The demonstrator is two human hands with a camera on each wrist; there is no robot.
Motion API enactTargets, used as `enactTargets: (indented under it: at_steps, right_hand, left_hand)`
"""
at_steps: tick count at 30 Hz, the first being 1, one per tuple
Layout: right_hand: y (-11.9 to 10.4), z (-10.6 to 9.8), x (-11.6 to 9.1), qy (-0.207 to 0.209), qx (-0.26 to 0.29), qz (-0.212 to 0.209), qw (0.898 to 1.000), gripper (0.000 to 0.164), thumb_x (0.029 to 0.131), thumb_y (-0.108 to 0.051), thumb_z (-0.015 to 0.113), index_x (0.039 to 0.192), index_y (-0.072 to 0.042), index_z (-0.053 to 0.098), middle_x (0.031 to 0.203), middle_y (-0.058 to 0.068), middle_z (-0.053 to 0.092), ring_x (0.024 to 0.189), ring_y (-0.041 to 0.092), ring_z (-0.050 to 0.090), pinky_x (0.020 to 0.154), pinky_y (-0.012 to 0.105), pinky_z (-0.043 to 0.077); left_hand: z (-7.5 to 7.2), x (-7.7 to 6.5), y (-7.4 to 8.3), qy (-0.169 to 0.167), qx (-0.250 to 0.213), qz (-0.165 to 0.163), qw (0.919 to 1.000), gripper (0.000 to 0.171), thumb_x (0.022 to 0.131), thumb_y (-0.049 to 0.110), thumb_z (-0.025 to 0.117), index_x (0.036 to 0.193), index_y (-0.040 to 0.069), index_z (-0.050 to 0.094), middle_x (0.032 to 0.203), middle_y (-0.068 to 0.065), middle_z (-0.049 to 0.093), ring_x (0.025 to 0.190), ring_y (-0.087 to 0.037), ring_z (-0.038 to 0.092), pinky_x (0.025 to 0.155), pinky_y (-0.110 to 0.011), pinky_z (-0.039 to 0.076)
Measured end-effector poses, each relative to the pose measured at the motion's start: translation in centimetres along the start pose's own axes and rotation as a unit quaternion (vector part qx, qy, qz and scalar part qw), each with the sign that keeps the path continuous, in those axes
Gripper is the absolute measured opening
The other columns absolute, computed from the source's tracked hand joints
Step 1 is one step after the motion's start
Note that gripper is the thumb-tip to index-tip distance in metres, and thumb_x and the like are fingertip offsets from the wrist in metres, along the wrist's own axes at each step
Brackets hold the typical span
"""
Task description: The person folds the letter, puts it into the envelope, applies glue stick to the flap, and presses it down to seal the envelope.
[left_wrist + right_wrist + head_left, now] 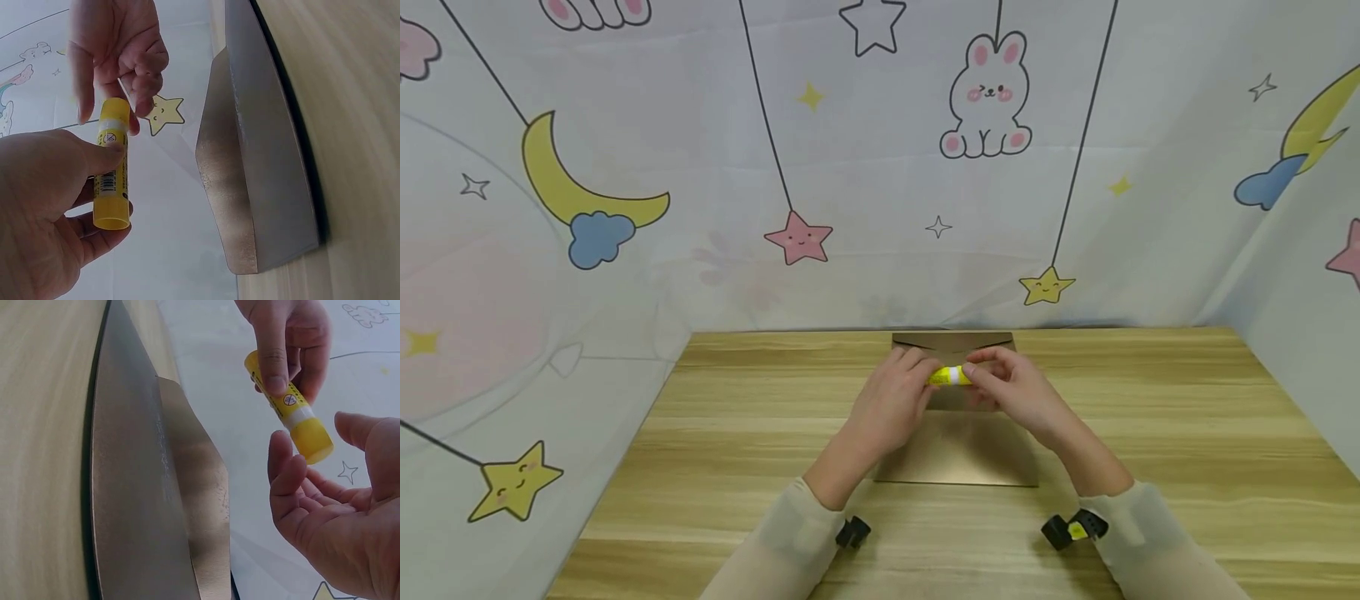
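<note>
Above a bronze-brown envelope [957, 454], my left hand [891, 400] grips a yellow glue stick [953, 376] by its body, thumb across the label. A white band separates the body from the yellow cap [312, 441], which is on. My right hand [1028, 397] is at the cap end with fingers loosely bent around it. In the right wrist view its thumb stands off from the cap, and the fingers appear not to grip it. The envelope lies on the table, its flap [225, 181] raised in the left wrist view.
The wood-grain table [737, 442] extends to both sides of the envelope. Behind it hangs a white cloth [880, 167] printed with stars, moons and rabbits, which also runs along the left and right sides. Black straps with small devices [853, 532] sit at both wrists.
</note>
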State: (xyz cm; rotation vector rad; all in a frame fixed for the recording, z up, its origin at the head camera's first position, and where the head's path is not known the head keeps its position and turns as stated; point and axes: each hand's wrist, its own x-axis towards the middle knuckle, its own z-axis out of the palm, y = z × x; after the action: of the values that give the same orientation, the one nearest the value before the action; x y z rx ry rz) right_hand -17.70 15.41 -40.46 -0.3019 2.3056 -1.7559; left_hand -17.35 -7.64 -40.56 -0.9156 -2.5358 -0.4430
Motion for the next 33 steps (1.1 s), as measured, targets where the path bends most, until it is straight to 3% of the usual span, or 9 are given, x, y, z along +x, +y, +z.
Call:
enactTargets:
  at_steps: [5, 13, 24, 29, 33]
  right_hand:
    - [0.0, 0.0, -0.1, 0.001, -0.002, 0.003, 1.0, 0.037, 0.108, -0.03, 0.066, 0.126, 0.002, 0.062, 0.099, 0.023, 0.071, 0.081, 0.028, 0.066, 0.07, 0.035, 0.057]
    - [0.1, -0.4, -0.1, 0.016, 0.005, -0.026, 1.0, 0.029, 0.105, -0.019, 0.07, 0.128, -0.003, 0.061, 0.111, 0.029, 0.065, 0.094, 0.045, 0.067, 0.069, 0.033, 0.057]
    - [-0.1, -1.9, -0.6, 0.039, -0.031, -0.051, 0.997, 0.034, 0.107, -0.023, 0.068, 0.136, -0.005, 0.066, 0.115, 0.025, 0.069, 0.1, 0.04, 0.068, 0.076, 0.036, 0.059]
    - [-0.1, -3.4, -0.7, 0.046, -0.082, -0.05, 0.994, 0.037, 0.107, -0.025, 0.067, 0.14, -0.007, 0.066, 0.118, 0.019, 0.07, 0.102, 0.038, 0.067, 0.075, 0.035, 0.058]
    - [0.4, -5.3, -0.8, 0.058, -0.148, -0.052, 0.986, 0.04, 0.108, -0.024, 0.065, 0.143, -0.004, 0.062, 0.118, 0.019, 0.07, 0.102, 0.037, 0.066, 0.076, 0.034, 0.057]
  left_hand:
    - [0.0, 0.0, 0.1, -0.001, 0.0, 0.001, 1.0, 0.025, 0.096, 0.012, 0.082, 0.119, 0.006, 0.073, 0.115, -0.003, 0.068, 0.105, -0.024, 0.061, 0.094, -0.034, 0.052]
    - [0.0, 0.1, 0.1, -0.007, -0.012, -0.02, 0.9997, 0.027, 0.096, 0.013, 0.082, 0.119, 0.006, 0.073, 0.115, -0.003, 0.069, 0.103, -0.023, 0.061, 0.092, -0.034, 0.054]
    - [-0.1, 0.2, -0.2, 0.025, -0.037, -0.049, 0.9978, 0.028, 0.094, 0.015, 0.084, 0.119, 0.007, 0.074, 0.107, -0.003, 0.07, 0.093, -0.022, 0.062, 0.08, -0.036, 0.054]
    - [-0.4, 0.1, -0.6, 0.044, -0.082, -0.093, 0.9913, 0.027, 0.092, 0.014, 0.084, 0.116, 0.008, 0.075, 0.106, -0.002, 0.072, 0.094, -0.021, 0.062, 0.082, -0.037, 0.054]
    - [-0.7, -0.1, -0.7, 0.053, -0.153, -0.146, 0.9759, 0.028, 0.091, 0.013, 0.085, 0.117, 0.008, 0.075, 0.105, -0.002, 0.072, 0.094, -0.02, 0.062, 0.084, -0.037, 0.055]
